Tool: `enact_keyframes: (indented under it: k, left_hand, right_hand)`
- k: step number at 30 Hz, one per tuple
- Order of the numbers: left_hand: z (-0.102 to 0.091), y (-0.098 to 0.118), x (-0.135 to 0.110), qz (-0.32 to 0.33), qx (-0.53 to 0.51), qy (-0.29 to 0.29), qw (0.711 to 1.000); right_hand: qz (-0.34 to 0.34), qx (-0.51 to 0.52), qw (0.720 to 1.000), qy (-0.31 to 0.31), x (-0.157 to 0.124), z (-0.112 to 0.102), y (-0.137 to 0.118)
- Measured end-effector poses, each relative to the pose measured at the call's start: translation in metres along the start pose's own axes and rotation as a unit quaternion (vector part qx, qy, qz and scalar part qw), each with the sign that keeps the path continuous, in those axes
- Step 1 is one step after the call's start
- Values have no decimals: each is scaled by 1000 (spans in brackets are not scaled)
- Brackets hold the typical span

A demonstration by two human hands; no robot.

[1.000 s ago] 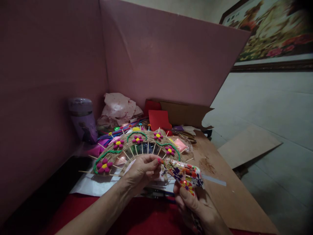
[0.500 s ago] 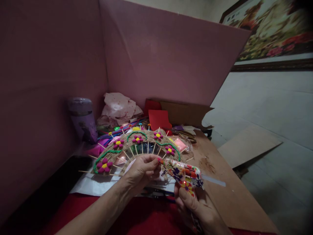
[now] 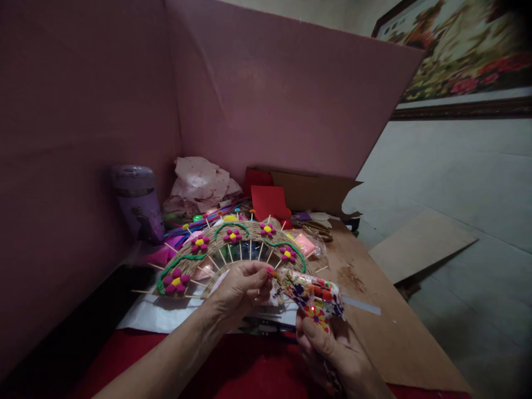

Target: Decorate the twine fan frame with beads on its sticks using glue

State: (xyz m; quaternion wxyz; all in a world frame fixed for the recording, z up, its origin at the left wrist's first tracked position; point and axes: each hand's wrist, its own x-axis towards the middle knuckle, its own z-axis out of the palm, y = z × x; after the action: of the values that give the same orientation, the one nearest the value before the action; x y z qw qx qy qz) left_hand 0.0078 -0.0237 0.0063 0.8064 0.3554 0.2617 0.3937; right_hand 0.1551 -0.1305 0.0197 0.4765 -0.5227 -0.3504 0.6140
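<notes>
My right hand (image 3: 338, 352) is wrapped round the handle of a flower-patterned hot glue gun (image 3: 318, 293), which points left. A whitish glue stick (image 3: 361, 305) juts from its back end. My left hand (image 3: 245, 285) is closed in a pinch on a small pink piece (image 3: 270, 272) right at the gun's nozzle; most of the piece is hidden by the fingers. Behind my hands lies an arched fan shape of twine and thin sticks (image 3: 183, 269), decorated with magenta flowers (image 3: 177, 281) and green curling strands (image 3: 297, 256).
A purple tumbler (image 3: 139, 205) stands at the left. Crumpled pink wrapping (image 3: 203, 183), red paper (image 3: 270, 202) and torn cardboard (image 3: 316, 191) lie at the back. Scissors (image 3: 266, 327) rest on white paper (image 3: 143, 316). A brown board (image 3: 399, 332) covers the right side; pink panels (image 3: 282, 100) rise behind.
The whole view has shifted very slightly. Both hands keep the same hold, with the glue gun's nozzle still at the pink piece.
</notes>
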Motion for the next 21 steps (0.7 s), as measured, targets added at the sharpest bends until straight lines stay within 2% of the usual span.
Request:
enact_keyframes:
  k: [7,21]
  left_hand:
    - [1,0,0,0,-9,-8,1000]
    - [1,0,0,1,-9,-5,1000]
  right_hand:
    - [-9,-7,1000,-16,1,-1,1]
    - [-20,7,1000,0,0,0,2]
